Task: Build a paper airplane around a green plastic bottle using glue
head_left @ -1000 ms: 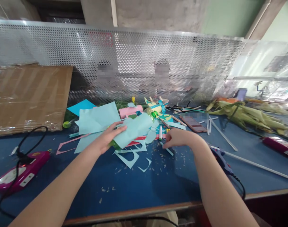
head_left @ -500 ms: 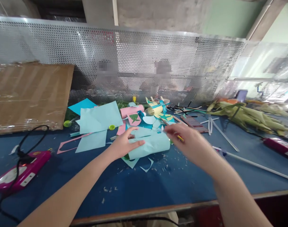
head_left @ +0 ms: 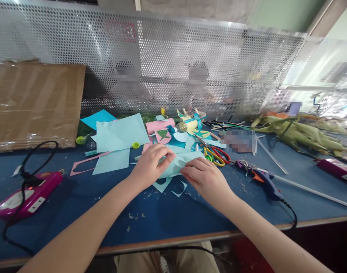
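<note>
My left hand [head_left: 152, 163] and my right hand [head_left: 204, 177] are both closed on a light-blue paper-wrapped bottle [head_left: 178, 163] lying on the blue table [head_left: 173, 212]. The left hand grips its left end, the right hand presses the paper at its front right. Only a strip of the blue wrap shows between the hands. Light-blue paper sheets [head_left: 119, 132] lie just behind the left hand, with paper offcuts [head_left: 163, 185] in front of the bottle.
Scissors [head_left: 215, 155] and a blue glue gun [head_left: 264, 180] lie right of my hands. A pink power strip [head_left: 28, 193] with a black cable sits at left, cardboard [head_left: 33, 102] behind it. Corn husks [head_left: 298, 132] lie far right. A perforated metal screen [head_left: 173, 68] backs the table.
My right hand came down from mid-air onto the wrapped bottle. The left hand shifted its hold on the bottle's left end. The view tilted down slightly.
</note>
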{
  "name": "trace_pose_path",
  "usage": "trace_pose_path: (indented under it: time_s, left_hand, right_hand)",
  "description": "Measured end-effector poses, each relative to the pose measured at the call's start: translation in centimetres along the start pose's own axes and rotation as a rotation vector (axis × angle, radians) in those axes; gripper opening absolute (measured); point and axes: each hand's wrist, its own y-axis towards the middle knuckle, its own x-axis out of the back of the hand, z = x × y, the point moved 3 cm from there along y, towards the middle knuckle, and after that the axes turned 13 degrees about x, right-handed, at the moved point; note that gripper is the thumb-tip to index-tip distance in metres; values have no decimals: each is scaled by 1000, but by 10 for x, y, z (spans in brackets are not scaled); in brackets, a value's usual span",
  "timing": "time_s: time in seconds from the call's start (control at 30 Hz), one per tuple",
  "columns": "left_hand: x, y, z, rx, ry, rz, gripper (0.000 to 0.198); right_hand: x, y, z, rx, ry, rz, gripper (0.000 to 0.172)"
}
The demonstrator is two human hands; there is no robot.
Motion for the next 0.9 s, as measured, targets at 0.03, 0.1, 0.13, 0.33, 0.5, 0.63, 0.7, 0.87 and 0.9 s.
trace_pose_path:
  time_s: [0.03, 0.1, 0.13, 0.33, 0.5, 0.63, 0.7, 0.87, 0.9]
  left_hand:
    - [-1, 0, 0, 3, -11, 29, 25]
    - [-2, 1, 3, 32, -39, 85, 25]
    - [-3, 1, 5, 54, -57, 113, 25]
    - [-4, 2, 15, 129, -92, 229, 16]
    - [-4, 0, 14, 117, -25, 273, 26]
    - [-4, 0, 13, 99, 0, 276, 14]
    - [-5, 1, 14, 89, 9, 273, 9]
    - [-6, 0, 15, 96, 7, 269, 6]
    - [-6, 0, 15, 102, 5, 272, 6]
  right_hand:
    - [-1, 1, -1, -12, 12, -7, 12]
    - [-3, 1, -2, -44, 43, -21, 10]
    - [-3, 2, -3, -58, 56, -26, 9]
    - [-4, 6, -6, -60, 54, -11, 8]
    - [-4, 10, -8, -50, 31, -1, 9]
    - [-6, 13, -10, -58, 12, 13, 9]
    - [-8, 14, -11, -73, 7, 9, 7]
    - [-3, 15, -13, -118, 11, -8, 5]
    - [3, 13, -13, -135, 10, -23, 5]
